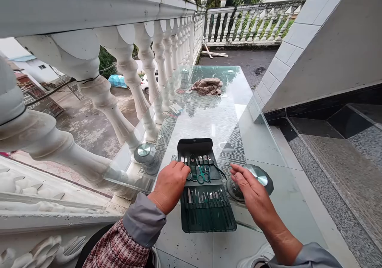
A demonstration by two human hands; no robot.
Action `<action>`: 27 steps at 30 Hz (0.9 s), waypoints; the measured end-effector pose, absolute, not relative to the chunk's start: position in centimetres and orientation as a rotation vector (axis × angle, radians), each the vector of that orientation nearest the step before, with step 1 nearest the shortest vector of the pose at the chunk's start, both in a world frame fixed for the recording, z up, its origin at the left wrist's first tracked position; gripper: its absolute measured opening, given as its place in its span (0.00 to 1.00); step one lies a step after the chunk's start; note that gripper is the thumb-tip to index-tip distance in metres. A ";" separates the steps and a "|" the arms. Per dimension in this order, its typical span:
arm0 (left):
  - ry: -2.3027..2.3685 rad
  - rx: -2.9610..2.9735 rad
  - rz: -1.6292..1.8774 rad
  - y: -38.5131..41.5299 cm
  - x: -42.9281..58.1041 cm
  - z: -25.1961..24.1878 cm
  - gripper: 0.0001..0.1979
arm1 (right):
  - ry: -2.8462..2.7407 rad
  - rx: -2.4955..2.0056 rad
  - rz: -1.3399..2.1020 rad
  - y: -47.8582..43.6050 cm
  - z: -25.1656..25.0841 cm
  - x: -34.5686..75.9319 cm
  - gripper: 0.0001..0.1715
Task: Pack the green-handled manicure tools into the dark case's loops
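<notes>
A dark green manicure case lies unfolded on the glass table. Its upper panel holds green-handled scissors, nail clippers and other small tools; slim metal tools stand in a row in the lower panel. My left hand is closed at the upper panel's left side, its fingertips on another pair of scissors, of which a ring handle shows. The fingers hide part of it. To the right of the case, my right hand hovers open, fingers stretched toward the case, holding nothing.
The glass table stands on round-topped legs. A crumpled brown cloth lies at its far end, with a small card nearer. A white balustrade runs along the left; stone steps are on the right.
</notes>
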State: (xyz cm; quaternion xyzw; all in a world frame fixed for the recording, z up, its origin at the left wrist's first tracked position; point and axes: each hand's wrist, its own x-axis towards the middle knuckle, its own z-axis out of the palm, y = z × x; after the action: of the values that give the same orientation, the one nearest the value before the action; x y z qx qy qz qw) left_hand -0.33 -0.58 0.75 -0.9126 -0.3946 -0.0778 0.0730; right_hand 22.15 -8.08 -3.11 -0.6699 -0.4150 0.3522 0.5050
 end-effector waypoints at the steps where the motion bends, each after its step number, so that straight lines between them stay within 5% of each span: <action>1: -1.199 -2.741 -0.243 -0.7 -0.4 0.8 0.10 | -0.969 -1.599 0.870 -8.2 -3.0 22.3 0.29; 18: -1.442 -2.723 -0.966 -0.7 -1.8 0.5 0.10 | -0.791 -1.408 0.695 -11.5 1.8 25.6 0.26; 27: -1.613 -2.742 -1.256 -3.1 -2.1 -0.5 0.11 | -1.511 -1.503 0.634 -11.2 -0.9 21.6 0.20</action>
State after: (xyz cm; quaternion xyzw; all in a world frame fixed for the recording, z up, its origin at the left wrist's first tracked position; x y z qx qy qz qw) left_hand -2.07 -3.10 -0.53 -0.7940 -0.4671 -0.3636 -0.1386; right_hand 21.65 -11.24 -0.85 -0.6061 -0.6092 0.2555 0.4430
